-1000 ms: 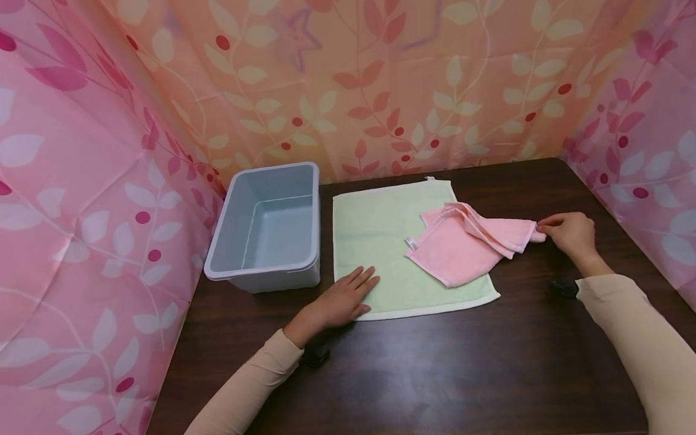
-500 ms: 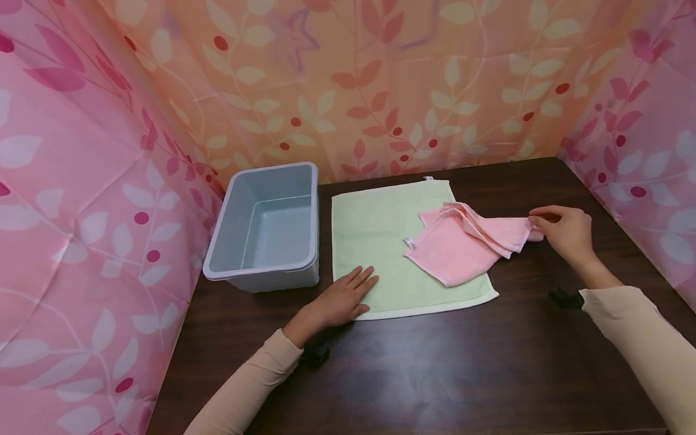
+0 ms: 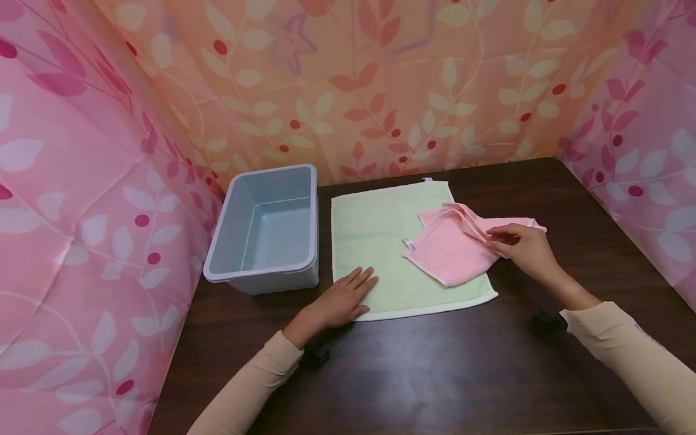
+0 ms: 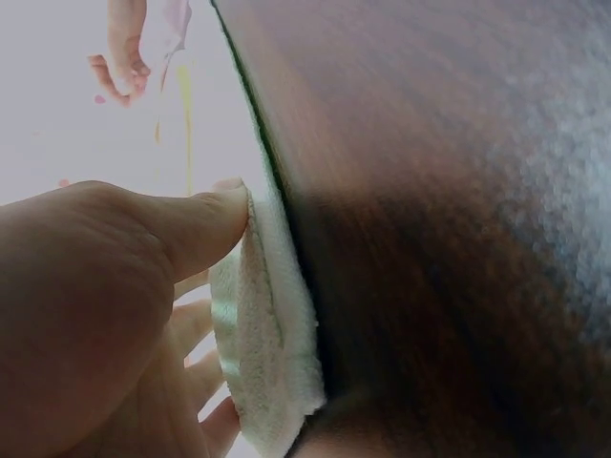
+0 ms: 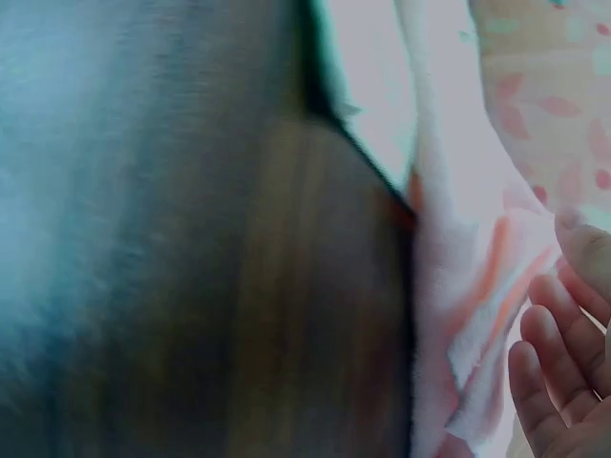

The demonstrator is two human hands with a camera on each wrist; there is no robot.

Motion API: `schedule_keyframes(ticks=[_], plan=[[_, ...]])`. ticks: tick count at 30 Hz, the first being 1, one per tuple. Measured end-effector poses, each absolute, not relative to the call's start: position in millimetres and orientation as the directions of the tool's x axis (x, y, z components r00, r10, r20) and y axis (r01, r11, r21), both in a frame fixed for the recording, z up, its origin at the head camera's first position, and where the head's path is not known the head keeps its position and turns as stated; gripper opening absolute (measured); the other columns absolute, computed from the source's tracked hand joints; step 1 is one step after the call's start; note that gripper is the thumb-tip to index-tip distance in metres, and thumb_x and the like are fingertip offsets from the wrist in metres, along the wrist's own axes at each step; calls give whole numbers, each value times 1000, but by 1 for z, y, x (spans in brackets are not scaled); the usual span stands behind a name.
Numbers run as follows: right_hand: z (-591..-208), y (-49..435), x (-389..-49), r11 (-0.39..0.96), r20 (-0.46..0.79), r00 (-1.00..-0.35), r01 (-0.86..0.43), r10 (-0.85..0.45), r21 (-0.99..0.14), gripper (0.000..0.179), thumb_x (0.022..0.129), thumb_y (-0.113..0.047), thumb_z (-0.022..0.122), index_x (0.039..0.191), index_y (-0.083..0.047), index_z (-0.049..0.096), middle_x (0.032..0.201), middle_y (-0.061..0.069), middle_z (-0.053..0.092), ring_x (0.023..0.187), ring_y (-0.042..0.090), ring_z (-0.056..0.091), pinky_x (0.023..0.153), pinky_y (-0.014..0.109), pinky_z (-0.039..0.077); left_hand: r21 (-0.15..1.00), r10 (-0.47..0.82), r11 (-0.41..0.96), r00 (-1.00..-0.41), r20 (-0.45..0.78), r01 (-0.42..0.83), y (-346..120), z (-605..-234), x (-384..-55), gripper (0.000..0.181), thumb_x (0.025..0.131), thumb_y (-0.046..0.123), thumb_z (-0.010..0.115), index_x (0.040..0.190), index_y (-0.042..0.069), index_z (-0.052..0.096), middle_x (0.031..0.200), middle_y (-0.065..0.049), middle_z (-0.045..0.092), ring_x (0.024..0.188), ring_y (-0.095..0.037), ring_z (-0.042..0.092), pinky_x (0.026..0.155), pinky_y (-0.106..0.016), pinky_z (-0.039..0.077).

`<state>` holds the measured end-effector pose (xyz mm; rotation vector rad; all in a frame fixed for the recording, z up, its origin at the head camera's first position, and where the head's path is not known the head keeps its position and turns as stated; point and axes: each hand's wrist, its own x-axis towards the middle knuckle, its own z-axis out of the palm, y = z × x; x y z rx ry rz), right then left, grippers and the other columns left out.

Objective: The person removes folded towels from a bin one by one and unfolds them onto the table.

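Note:
A pale green towel (image 3: 375,229) with a white hem lies spread on the dark table. My left hand (image 3: 342,299) rests flat at its near left corner, fingers straight; in the left wrist view the thumb (image 4: 205,229) lies at the white hem. Over the green towel's right part lies a crumpled pink towel (image 3: 451,257), its right end reaching past onto the wood. My right hand (image 3: 524,251) is over the pink towel's right portion, thumb and forefinger slightly apart near its raised folds. In the right wrist view the fingers (image 5: 549,353) are loosely bent beside the pink cloth, holding nothing.
A grey plastic bin (image 3: 280,232) stands left of the green towel. The dark wooden table (image 3: 413,374) extends toward me. Patterned curtains (image 3: 370,90) rise behind the table and along both sides.
My right hand has let go of the pink towel's right end and moved left to the folds. The left hand has stayed in place.

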<state>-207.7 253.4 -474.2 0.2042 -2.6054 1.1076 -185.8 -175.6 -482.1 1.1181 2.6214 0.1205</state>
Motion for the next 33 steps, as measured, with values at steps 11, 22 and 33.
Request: schedule_keyframes(ticks=[11, 22, 33], plan=[[-484, 248, -215, 801, 411, -907, -316, -98, -508, 30, 77, -11, 84, 104, -1, 74, 89, 15, 70, 74, 19, 55, 65, 6, 39, 197, 714, 700, -660, -233, 687, -177, -483, -186, 69, 102, 35, 53, 159, 13, 21, 168, -7, 13, 157, -29, 12, 124, -45, 26], [-455, 250, -230, 841, 446, -894, -278, -49, -465, 13, 79, -9, 79, 90, -2, 76, 82, 15, 69, 74, 27, 58, 65, 29, 44, 205, 730, 684, -651, -208, 700, -178, -483, -186, 68, 102, 34, 53, 158, 10, 22, 168, -10, 15, 156, -31, 13, 123, -47, 27], [-409, 272, -287, 880, 445, -892, -272, -78, -389, 10, 88, -5, 69, 95, -2, 76, 93, 24, 73, 78, 37, 62, 74, 49, 45, 193, 729, 684, -654, -200, 703, -180, -487, -187, 70, 102, 35, 53, 159, 12, 21, 168, -9, 14, 156, -31, 14, 123, -46, 27]])
